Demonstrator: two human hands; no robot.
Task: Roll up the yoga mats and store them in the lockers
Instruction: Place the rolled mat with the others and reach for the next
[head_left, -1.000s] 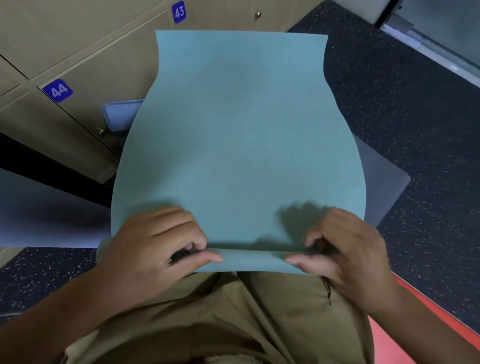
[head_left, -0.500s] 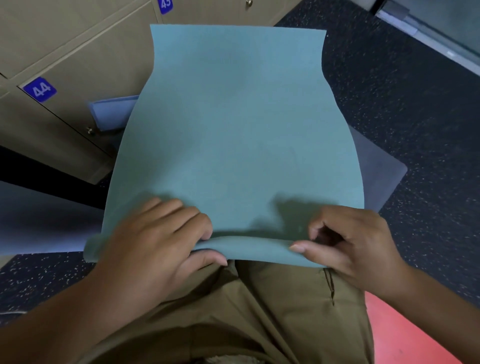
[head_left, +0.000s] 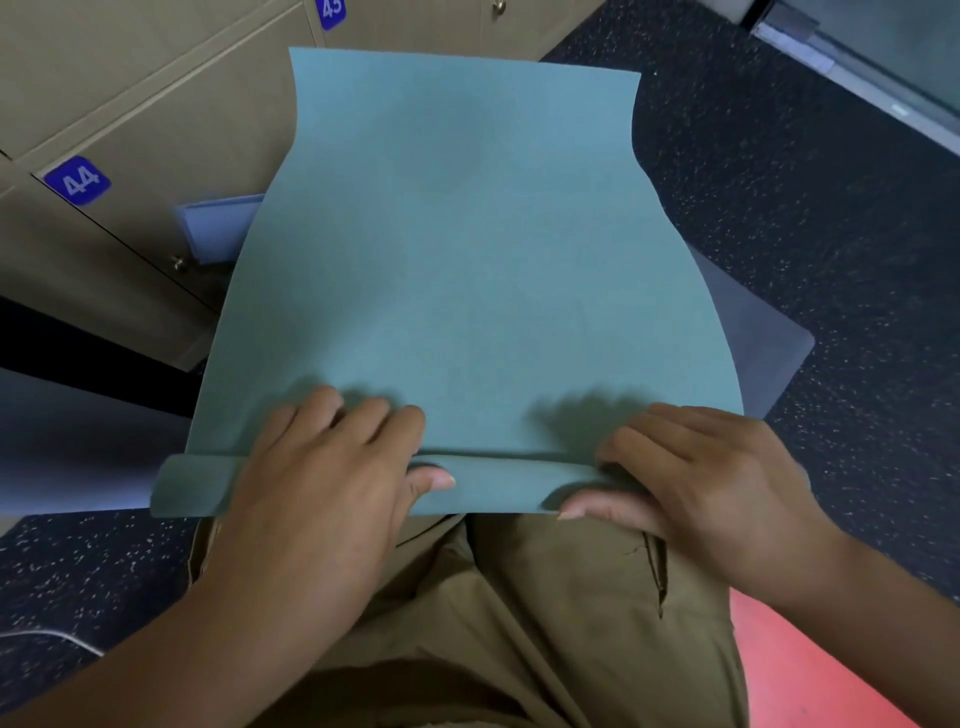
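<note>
A teal yoga mat (head_left: 462, 249) lies spread on the floor ahead of me, its far end against the lockers. Its near edge is turned over into a flat first fold (head_left: 498, 483) just above my knees. My left hand (head_left: 322, 483) grips the fold's left part, fingers over the top and thumb under the front. My right hand (head_left: 696, 478) pinches the fold's right end, fingers curled on top and thumb beneath. A grey-blue mat (head_left: 748, 338) shows under the teal one at right, and another blue mat (head_left: 78, 447) lies at left.
Beige lockers (head_left: 156, 114) numbered 44 and 43 stand at the upper left, doors shut, with small knobs. A blue mat corner (head_left: 218, 223) pokes out beside the lockers. Dark speckled floor (head_left: 831, 218) extends right. A red mat (head_left: 810, 670) lies at bottom right.
The near edge has gone from a slight curl to a wider flat fold, now sticking out left of my left hand. Both hands shifted slightly forward on it.
</note>
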